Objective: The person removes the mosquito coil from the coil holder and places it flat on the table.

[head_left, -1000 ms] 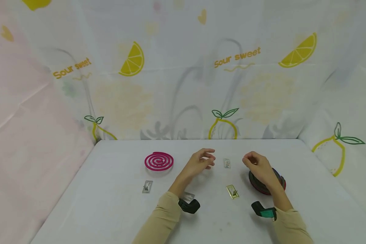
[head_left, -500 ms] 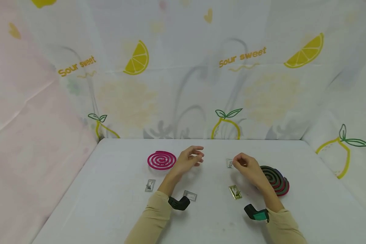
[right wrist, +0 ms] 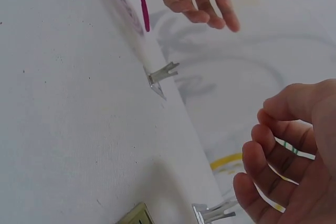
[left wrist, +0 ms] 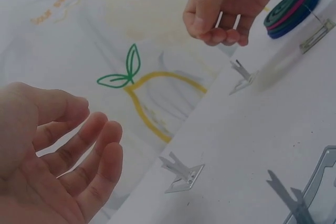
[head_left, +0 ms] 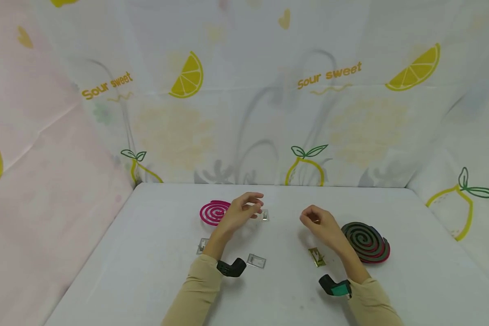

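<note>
My left hand [head_left: 238, 215] hovers over the table, fingers apart and loosely bent, holding nothing. It partly hides a pink spiral mosquito coil [head_left: 210, 213]. Just beyond its fingertips lies a silver mosquito-coil stand [head_left: 265, 215], its forked prong raised in the right wrist view. My right hand [head_left: 322, 224] also hovers with nothing in it; its fingers curl loosely, the thumb close to the index finger. Behind it a gold coil stand [head_left: 317, 256] lies flat-based on the table. Another silver stand [left wrist: 241, 80] shows below the right hand in the left wrist view.
To the right lies a stack of mosquito coils [head_left: 364, 242], dark green on top with red and blue below. Two more silver stands, one by the left forearm [head_left: 203, 246] and one flat-looking stand [head_left: 256, 261], lie nearer me. A printed cloth [head_left: 244, 113] walls the table's back.
Both hands have moved left over the table. The left now overlaps the pink coil and uncovers a silver stand; the right has uncovered the coil stack and covers another silver stand.
</note>
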### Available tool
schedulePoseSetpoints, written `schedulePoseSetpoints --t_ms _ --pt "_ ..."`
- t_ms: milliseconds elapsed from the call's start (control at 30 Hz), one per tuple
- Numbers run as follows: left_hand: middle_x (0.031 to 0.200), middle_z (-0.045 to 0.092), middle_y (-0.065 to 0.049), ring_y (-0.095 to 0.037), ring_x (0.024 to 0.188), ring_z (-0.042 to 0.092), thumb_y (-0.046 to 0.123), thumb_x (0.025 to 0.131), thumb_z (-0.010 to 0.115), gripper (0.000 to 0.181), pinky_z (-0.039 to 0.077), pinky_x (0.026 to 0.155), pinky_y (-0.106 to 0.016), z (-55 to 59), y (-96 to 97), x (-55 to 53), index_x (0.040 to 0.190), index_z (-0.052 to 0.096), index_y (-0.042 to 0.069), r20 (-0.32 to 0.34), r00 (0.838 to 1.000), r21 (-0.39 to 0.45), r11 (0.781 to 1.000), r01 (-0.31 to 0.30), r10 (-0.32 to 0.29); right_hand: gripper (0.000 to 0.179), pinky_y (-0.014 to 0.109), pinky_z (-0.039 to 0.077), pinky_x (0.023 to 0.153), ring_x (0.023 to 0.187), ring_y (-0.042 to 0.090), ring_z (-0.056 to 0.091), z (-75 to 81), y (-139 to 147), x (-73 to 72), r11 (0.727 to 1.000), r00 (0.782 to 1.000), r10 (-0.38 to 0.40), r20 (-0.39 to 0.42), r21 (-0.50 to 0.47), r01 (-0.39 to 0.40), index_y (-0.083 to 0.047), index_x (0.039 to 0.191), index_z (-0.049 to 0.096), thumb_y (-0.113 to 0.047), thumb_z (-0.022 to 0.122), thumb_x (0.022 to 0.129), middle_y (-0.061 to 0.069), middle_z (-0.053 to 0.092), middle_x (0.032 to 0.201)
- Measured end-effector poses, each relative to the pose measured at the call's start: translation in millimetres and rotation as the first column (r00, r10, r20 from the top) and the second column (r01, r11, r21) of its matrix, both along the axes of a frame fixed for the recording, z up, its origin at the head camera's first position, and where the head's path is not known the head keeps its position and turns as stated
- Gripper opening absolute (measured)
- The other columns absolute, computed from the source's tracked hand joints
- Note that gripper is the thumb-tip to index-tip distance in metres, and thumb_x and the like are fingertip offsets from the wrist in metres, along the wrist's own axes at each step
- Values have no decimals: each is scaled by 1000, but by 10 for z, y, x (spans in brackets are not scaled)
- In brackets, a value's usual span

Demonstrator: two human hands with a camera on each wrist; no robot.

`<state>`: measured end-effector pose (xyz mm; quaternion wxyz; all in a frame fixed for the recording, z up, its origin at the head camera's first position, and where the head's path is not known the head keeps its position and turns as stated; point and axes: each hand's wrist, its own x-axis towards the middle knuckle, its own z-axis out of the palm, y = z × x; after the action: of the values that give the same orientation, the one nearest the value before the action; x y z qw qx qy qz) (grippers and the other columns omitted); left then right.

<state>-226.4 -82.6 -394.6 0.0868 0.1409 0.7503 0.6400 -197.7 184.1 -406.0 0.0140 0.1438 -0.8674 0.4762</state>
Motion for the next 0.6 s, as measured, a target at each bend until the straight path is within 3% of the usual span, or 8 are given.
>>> schedulePoseSetpoints --t_ms 167,267,467,600 --pt "117 57 -24 -21 93 64 16 94 58 34 55 81 -30 4 -59 -10 126 55 7 -39 999 9 999 -32 33 14 22 43 65 75 12 52 124 -157 61 1000 1000 17 16 -15 -17 -2 98 60 -15 57 94 14 61 91" --pt "118 56 -26 -23 94 64 16 94 59 34 55 81 -29 9 -107 -16 126 56 7 -44 998 14 999 -38 39 14 22 43 64 75 12 53 198 -245 101 999 999 33 15 -27 -32 0 98 60 -12 57 94 14 61 91" --pt "120 56 -24 -37 104 60 19 94 59 37 54 85 -30 49 -278 -28 129 53 7 -37 998 0 999 -43 43 16 21 45 64 74 8 54 45 -334 -4 998 999 51 13 -37 -50 -4 100 61 -19 58 94 10 62 90" --pt "120 56 -21 -37 104 60 17 94 58 36 53 90 -40 77 -437 -28 128 54 7 -37 997 0 997 -71 71 17 22 46 64 73 10 55 -9 -405 -57 995 997 81 8 -59 -81 -6 100 60 -22 59 94 10 61 88"
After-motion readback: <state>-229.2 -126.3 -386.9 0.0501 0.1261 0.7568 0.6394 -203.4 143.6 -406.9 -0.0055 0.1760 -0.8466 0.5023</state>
